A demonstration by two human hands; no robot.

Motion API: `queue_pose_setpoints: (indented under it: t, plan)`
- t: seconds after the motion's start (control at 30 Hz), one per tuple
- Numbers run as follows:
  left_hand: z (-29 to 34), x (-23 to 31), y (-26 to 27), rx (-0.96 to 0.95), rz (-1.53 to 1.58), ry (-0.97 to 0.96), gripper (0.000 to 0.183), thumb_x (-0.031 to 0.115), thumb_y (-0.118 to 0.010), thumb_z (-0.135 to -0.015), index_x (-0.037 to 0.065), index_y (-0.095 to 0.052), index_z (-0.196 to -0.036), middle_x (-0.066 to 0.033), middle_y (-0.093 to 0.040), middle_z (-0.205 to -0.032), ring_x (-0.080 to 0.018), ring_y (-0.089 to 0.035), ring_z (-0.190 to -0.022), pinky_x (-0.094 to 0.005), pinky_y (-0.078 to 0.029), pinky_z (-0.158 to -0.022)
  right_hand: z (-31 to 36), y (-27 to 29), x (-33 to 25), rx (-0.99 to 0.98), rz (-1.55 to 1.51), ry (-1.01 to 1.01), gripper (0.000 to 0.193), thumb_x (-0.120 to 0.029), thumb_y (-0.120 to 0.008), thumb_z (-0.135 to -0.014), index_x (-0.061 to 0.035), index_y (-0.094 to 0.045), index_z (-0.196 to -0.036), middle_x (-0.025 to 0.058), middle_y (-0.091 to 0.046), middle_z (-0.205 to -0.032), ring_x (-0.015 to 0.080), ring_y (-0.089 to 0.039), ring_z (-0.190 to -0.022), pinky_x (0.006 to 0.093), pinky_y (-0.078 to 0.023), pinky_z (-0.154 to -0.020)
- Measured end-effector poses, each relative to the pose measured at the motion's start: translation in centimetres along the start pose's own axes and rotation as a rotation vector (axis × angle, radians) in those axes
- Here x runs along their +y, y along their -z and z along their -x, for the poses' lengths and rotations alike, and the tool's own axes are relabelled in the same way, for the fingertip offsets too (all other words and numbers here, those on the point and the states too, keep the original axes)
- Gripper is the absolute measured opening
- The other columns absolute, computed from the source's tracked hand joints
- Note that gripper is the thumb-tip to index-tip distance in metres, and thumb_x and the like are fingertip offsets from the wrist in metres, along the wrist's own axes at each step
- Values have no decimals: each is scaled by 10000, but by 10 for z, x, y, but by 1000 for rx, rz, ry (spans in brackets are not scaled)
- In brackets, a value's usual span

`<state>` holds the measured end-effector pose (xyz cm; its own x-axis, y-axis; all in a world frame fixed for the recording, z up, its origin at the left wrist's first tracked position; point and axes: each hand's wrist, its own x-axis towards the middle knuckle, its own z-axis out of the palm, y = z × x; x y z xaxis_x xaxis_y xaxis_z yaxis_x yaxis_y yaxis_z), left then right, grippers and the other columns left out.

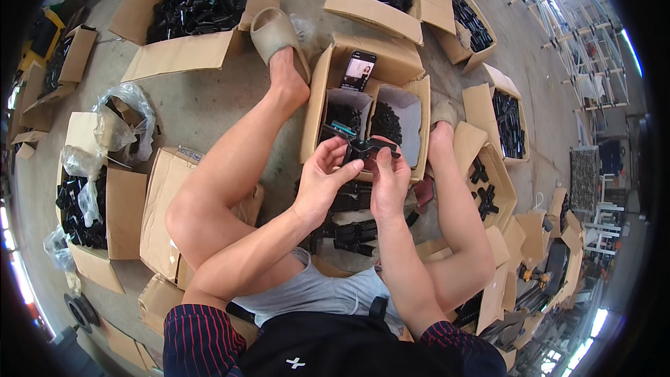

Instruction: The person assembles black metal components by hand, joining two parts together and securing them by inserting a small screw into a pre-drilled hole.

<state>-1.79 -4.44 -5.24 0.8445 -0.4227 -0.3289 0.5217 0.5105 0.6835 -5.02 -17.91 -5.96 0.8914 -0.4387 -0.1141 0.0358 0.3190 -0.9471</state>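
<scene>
Between my two hands is a black plastic fitting (359, 149) with a thin curved arm that reaches toward the right. My left hand (325, 176) grips its left side with thumb and fingers. The thumb and fingers of my right hand (390, 183) are closed on the curved arm. Both hands are above the near edge of an open cardboard box (315, 113). Inside that box, small black parts (386, 122) lie in two grey-lined compartments. A teal object (343, 128) shows just beyond my left fingertips; its kind is unclear. A phone (359, 70) leans at the box's far side.
Black fittings (349, 218) lie between my legs. Around me stand open cartons of black parts, among them a large carton (174, 56) at far left and a carton (511, 126) at right. Clear plastic bags (115, 129) lie at left. Metal racks (590, 42) stand far right.
</scene>
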Motion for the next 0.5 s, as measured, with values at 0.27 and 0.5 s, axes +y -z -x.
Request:
queue_pose_setpoints:
  t: [0.27,0.5]
  plan:
    - [-5,14,2,-149,23,-60,347,231,-571,-1047,43,-522,-1334,-74,-638,-1270,-143,-595,-1169,-325,-469,-1017,13,0,-14,46,130,184,397,-251,-770,-925,17,-629,-1182,53,-691,-1056,105,-632,-969,245,-491,-889]
    - [-5,29,5,-160,-214,-209,373,180,-559,-1047,11,-486,-1371,-110,-623,-1288,-163,-559,-1227,-337,-409,-1081,24,11,-6,19,136,29,390,-258,-746,-944,14,-619,-1192,57,-688,-1040,122,-649,-929,250,-504,-851]
